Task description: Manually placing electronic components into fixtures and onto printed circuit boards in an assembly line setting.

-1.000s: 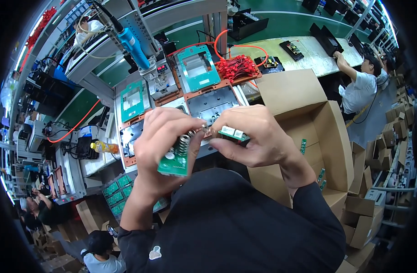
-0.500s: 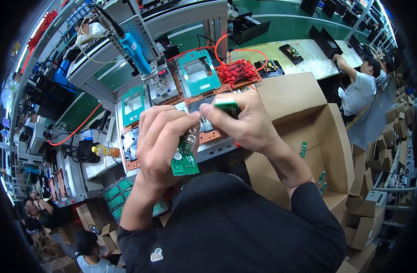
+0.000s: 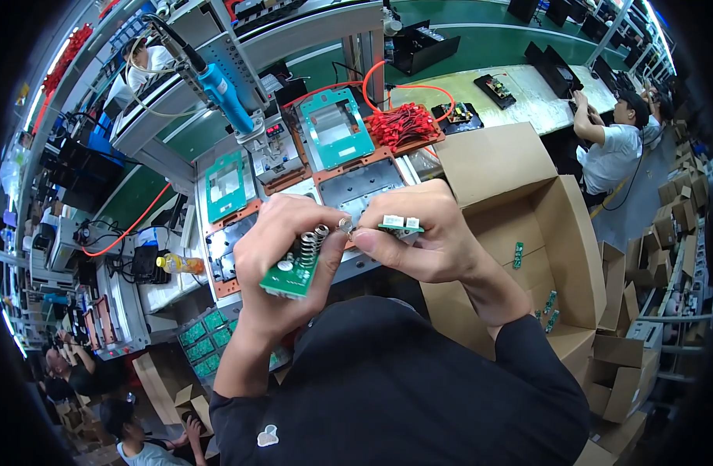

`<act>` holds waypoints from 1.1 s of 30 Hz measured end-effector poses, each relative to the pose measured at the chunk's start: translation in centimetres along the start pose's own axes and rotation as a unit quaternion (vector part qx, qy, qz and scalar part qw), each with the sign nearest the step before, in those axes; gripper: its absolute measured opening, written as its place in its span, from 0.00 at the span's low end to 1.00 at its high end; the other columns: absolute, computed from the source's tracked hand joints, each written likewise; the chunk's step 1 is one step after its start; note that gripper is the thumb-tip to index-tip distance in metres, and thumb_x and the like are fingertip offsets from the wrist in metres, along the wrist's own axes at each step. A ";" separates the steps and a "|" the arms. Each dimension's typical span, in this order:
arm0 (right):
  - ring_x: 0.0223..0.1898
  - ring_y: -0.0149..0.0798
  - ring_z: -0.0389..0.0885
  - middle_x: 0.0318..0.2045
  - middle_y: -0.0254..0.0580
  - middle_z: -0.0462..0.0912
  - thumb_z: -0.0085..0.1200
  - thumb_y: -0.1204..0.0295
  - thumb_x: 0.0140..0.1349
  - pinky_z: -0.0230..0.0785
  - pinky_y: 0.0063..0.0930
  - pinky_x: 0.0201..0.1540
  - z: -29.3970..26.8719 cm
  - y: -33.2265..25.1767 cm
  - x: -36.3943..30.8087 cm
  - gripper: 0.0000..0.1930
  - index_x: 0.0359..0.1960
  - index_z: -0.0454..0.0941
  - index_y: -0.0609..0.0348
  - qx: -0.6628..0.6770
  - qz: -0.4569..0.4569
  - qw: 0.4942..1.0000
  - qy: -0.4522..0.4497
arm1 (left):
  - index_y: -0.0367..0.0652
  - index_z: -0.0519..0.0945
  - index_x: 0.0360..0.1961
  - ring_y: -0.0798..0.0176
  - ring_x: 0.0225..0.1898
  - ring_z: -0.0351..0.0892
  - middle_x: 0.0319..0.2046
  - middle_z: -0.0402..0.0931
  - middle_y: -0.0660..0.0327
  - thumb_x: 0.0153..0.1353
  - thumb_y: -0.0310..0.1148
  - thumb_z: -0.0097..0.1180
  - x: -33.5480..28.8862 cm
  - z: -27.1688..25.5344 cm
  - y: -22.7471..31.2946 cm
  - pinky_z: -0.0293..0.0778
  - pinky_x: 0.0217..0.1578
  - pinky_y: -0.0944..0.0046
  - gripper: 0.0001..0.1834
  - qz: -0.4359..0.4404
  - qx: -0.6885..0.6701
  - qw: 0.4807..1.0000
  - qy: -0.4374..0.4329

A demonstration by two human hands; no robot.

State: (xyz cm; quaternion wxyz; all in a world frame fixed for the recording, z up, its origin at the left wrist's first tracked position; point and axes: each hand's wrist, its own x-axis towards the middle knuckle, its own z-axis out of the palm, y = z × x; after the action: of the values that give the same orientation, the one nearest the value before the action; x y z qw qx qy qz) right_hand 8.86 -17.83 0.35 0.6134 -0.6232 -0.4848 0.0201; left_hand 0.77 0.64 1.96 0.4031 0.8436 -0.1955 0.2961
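Note:
My left hand (image 3: pixel 272 233) is closed on a green circuit board (image 3: pixel 285 281) that carries several coiled metal springs (image 3: pixel 314 247). The board is tilted, and the fingers cover part of it. In my right hand (image 3: pixel 434 237) is a smaller green circuit board (image 3: pixel 401 228) with two white connectors on it, partly hidden by the fingers. The two hands nearly touch at the fingertips, where a small shiny coil (image 3: pixel 345 224) shows between them. Which hand bears the coil I cannot tell.
Behind my hands is a fixture with orange-brown trays (image 3: pixel 360 180) and teal frames (image 3: pixel 337 128), under a blue electric screwdriver (image 3: pixel 224 97). Red-capped parts (image 3: pixel 403 126) are heaped beside it. An open cardboard box (image 3: pixel 519 210) at right holds small green boards. Left stands a yellow-capped bottle (image 3: pixel 179 264).
My right hand has turned and come lower, so its board now shows white connectors. The left hand has tilted its board and moved slightly left, with the springs more in view.

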 end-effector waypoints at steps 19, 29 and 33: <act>0.15 0.22 0.70 0.13 0.31 0.74 0.55 0.63 0.69 0.60 0.19 0.18 0.1 -0.5 1.0 0.19 0.19 0.75 0.58 0.256 0.282 0.924 -0.014 | 0.36 0.83 0.36 0.63 0.31 0.79 0.30 0.81 0.57 0.52 0.20 0.65 0.2 -0.7 -1.3 0.73 0.35 0.65 0.09 -0.074 -0.106 0.992 0.000; 0.23 0.32 0.77 0.21 0.39 0.79 0.61 0.77 0.59 0.66 0.27 0.26 0.0 0.7 0.5 0.03 0.31 0.80 0.64 -0.028 -0.003 0.999 0.017 | 0.32 0.81 0.38 0.72 0.28 0.76 0.27 0.79 0.62 0.62 0.31 0.63 0.0 -0.7 -0.3 0.71 0.31 0.72 0.10 -0.329 -0.376 0.866 -0.005; 0.26 0.41 0.78 0.25 0.40 0.80 0.65 0.79 0.54 0.69 0.32 0.30 -0.4 1.3 0.9 0.06 0.30 0.79 0.62 -0.157 -0.142 0.976 0.046 | 0.33 0.81 0.37 0.70 0.26 0.76 0.26 0.79 0.60 0.59 0.33 0.63 -0.1 -0.7 -1.2 0.73 0.30 0.70 0.12 -0.399 -0.447 0.800 -0.041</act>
State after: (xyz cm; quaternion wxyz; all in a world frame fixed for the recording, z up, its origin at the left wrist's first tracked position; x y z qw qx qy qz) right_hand 10.37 -17.30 -0.05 0.5260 -0.6367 -0.5368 -0.1727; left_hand 1.13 1.96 1.57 0.8095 0.5845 0.0317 -0.0460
